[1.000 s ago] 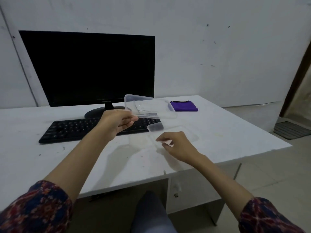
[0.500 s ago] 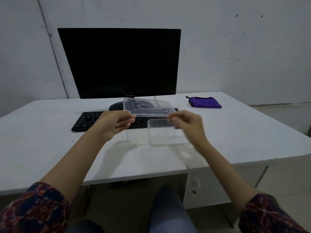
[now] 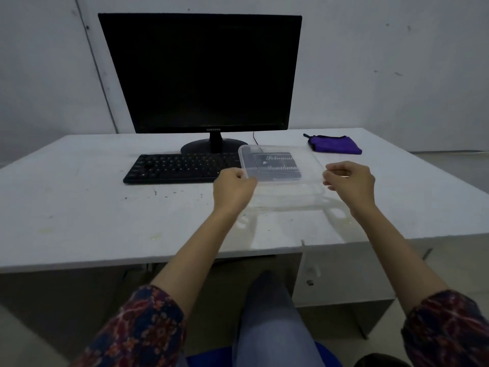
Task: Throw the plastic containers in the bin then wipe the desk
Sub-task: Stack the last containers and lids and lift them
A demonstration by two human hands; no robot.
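Our left hand (image 3: 234,188) and right hand (image 3: 350,182) each pinch an end of the clear plastic containers (image 3: 283,176) — held just above the desk (image 3: 79,207).

The clear plastic containers (image 3: 283,178) are so transparent that their lower walls and near rim fade into the desk (image 3: 79,207); whether 1 sits inside the other, or a lid lies on top, cannot be told. The dark label (image 3: 277,165) carries script too blurred to read. The left hand (image 3: 232,190) hides its own fingertips and the container corner in its grip. The right hand (image 3: 349,181) curls at the far edge, contact unclear. The keyboard (image 3: 182,168) has its right end behind the containers. Both sleeves (image 3: 137,329) and the knee (image 3: 272,321) are cut off by the bottom edge.
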